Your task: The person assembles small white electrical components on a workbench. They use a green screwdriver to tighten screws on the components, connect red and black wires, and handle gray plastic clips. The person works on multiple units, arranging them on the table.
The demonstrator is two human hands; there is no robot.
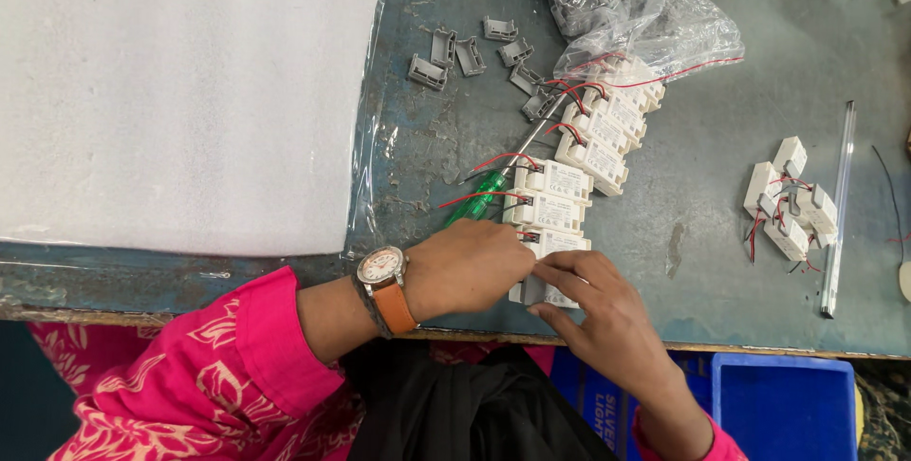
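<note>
While both hands are brought together at the lower centre of the frame, a small white rectangular plastic driver box [560, 245] is held between them near the front edge of the worn blue-grey desk [702, 167]. The left hand [470, 267], with a round watch on a tan leather strap [386, 283] worn at its wrist, is curled over the box's left end, its grip closed on it. The right hand [607, 314] is laid on the box's lower right side, with a small grey plastic end cap [532, 288] pinched between thumb and fingers against the box.

Just above the held box, a row of similar white boxes with red and black wires [574, 162] is laid out diagonally toward the upper centre. A green-handled screwdriver [479, 193] is seen lying beside that row, on its left. Loose grey plastic caps [465, 51] are scattered at the upper centre, next to a crumpled clear plastic bag [636, 6]. A large white foam sheet [180, 91] fills the upper left. At the right, a cluster of smaller white parts with red wires [788, 205] is seen beside a clear thin tube [838, 205]. A blue plastic bin [783, 409] is visible at the lower right, below the desk edge.
</note>
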